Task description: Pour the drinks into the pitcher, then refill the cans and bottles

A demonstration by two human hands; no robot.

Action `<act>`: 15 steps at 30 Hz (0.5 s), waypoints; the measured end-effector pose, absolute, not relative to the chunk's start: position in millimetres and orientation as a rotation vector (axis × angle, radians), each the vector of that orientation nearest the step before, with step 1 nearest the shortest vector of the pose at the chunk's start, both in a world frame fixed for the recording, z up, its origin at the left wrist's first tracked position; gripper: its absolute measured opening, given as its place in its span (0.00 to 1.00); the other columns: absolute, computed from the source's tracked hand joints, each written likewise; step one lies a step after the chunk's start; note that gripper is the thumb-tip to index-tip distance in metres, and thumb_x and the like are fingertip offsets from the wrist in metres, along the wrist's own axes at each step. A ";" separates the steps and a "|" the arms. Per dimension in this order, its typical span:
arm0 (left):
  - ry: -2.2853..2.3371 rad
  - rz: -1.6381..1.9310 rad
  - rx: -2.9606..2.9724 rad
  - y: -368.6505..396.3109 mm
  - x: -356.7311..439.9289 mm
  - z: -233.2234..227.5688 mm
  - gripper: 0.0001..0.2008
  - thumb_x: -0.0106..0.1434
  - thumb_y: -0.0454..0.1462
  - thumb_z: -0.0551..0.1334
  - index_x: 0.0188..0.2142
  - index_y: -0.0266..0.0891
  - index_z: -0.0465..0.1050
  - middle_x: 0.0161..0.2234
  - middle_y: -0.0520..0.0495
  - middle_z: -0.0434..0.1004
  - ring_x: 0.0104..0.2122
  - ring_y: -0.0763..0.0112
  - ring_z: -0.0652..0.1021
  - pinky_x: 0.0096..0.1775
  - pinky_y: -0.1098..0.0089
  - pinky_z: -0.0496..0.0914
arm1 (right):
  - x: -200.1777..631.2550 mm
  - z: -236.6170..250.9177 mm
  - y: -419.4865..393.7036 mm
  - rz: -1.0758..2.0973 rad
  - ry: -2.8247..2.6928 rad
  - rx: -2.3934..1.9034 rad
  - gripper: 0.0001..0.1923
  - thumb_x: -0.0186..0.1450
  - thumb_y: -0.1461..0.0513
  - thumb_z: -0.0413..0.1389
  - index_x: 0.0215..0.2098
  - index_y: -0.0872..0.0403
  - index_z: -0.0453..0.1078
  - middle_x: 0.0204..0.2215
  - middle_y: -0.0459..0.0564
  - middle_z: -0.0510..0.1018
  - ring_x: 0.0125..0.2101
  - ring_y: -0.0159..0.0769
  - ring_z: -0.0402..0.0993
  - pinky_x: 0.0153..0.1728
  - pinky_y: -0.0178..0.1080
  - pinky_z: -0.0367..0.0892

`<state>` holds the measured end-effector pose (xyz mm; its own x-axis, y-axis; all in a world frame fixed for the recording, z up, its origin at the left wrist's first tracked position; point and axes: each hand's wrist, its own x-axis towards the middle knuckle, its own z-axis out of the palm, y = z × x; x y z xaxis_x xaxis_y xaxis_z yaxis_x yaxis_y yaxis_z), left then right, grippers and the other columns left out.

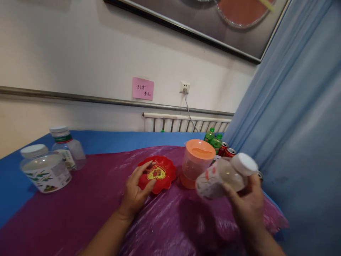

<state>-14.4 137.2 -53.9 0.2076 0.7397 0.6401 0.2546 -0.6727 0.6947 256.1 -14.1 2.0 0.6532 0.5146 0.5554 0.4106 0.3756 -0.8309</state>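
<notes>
Right hand (246, 204) gripped a capped jar (225, 176), tilted in the air beside the orange pitcher (195, 163). Left hand (137, 190) lay spread on the red dish (157, 174) — the slick plastic table (80, 209) cover could let it skid.

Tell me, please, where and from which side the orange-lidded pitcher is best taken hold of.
Probably around the clear body of the pitcher, just below its orange lid, coming from the near side. It stands upright, and no handle shows. The red dish under the left hand crowds its left, the jar in the right hand its right; bottles and cans stand behind.
</notes>
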 end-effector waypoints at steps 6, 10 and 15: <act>1.006 1.522 1.973 142.1 -10.8 -56.2 0.22 0.67 0.46 0.63 0.57 0.41 0.71 0.50 0.41 0.80 0.46 0.58 0.81 0.52 0.54 0.75 | 361.5 -9.6 1.9 -0.096 -0.624 -1.540 0.43 0.48 0.45 0.70 0.55 0.55 0.64 0.45 0.57 0.80 0.40 0.46 0.79 0.42 0.48 0.74; 1.052 1.522 1.994 146.3 -9.9 -59.1 0.20 0.66 0.47 0.64 0.53 0.41 0.74 0.47 0.42 0.81 0.45 0.58 0.81 0.52 0.53 0.76 | 396.6 -35.2 45.9 -0.047 -0.682 -1.715 0.41 0.50 0.45 0.68 0.54 0.56 0.65 0.43 0.57 0.81 0.40 0.47 0.80 0.42 0.46 0.74; 1.105 1.515 2.007 152.6 -9.4 -64.7 0.19 0.65 0.47 0.64 0.51 0.40 0.76 0.46 0.42 0.82 0.43 0.58 0.82 0.51 0.54 0.77 | 413.1 -58.5 93.2 -0.064 -0.735 -1.882 0.31 0.59 0.48 0.66 0.53 0.57 0.69 0.46 0.57 0.80 0.44 0.46 0.78 0.46 0.46 0.72</act>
